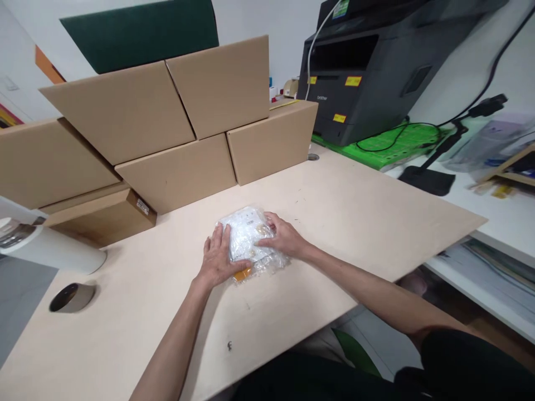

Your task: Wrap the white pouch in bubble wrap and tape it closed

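A white, flat package in clear bubble wrap (243, 231) lies on the table before me. An orange patch (242, 274) shows at its near left corner. My left hand (218, 260) rests along the package's left edge, fingers stretched out and thumb across the near side. On the opposite side my right hand (286, 236) grips the right edge, its thumb on top and its fingers curled round the far corner. Loose wrap bunches below the right hand. What lies under the fingers is hidden.
Cardboard boxes (175, 172) are stacked along the back, a dark green box (146, 36) on top. A white bottle (62, 248) and a brown cup (73, 298) stand at left. Behind the table (334, 206), at right, are a black printer (359, 83) and a black stand (430, 178).
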Action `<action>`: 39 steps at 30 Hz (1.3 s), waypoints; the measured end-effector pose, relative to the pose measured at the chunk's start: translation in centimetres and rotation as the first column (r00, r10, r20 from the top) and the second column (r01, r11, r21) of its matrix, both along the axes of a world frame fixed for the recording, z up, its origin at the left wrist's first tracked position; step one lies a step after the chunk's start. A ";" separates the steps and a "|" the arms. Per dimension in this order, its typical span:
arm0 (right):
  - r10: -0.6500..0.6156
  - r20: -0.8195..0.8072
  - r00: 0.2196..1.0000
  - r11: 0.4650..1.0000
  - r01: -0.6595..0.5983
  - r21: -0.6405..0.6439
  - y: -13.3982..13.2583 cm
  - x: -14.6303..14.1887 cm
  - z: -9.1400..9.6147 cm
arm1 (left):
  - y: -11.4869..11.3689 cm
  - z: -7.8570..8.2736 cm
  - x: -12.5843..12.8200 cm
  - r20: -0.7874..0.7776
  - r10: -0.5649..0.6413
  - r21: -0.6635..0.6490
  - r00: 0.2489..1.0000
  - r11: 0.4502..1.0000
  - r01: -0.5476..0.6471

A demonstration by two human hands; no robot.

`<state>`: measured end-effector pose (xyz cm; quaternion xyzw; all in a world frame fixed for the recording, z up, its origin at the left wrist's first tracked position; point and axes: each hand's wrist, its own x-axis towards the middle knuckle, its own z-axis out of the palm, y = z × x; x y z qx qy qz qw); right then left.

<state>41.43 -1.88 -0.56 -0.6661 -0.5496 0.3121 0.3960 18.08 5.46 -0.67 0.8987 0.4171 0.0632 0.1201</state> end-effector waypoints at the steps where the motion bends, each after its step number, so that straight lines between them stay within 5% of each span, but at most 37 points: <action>1: -0.011 -0.062 0.998 1.000 0.011 -0.010 0.1 -0.1 0.0 | 0.0 0.0 0.0 0.002 0.003 -0.006 1.000 1.000 -0.003; 8: 0.061 -0.577 0.814 0.992 -0.114 -0.056 1.5 0.8 -0.7 | 0.0 -0.2 0.3 0.014 -0.013 -0.026 1.000 1.000 0.014; 18: 0.180 -0.501 0.847 0.983 -0.165 0.074 1.6 1.2 -1.7 | -0.2 0.5 0.2 -0.001 -0.001 -0.071 1.000 0.997 0.001; 27: 0.052 -0.649 0.759 0.998 -0.017 0.060 1.8 2.6 -1.0 | -3.8 2.3 -0.3 0.002 -0.140 0.052 0.990 0.989 0.139; 31: 0.026 -0.609 0.793 0.997 0.023 0.072 1.9 2.3 -1.4 | -4.4 2.3 0.3 0.073 -0.068 0.073 0.995 0.995 0.063; 39: 0.039 -0.588 0.808 0.998 -0.008 0.056 1.9 2.0 -1.2 | -6.0 1.1 1.6 0.148 -0.144 0.157 0.978 0.980 0.121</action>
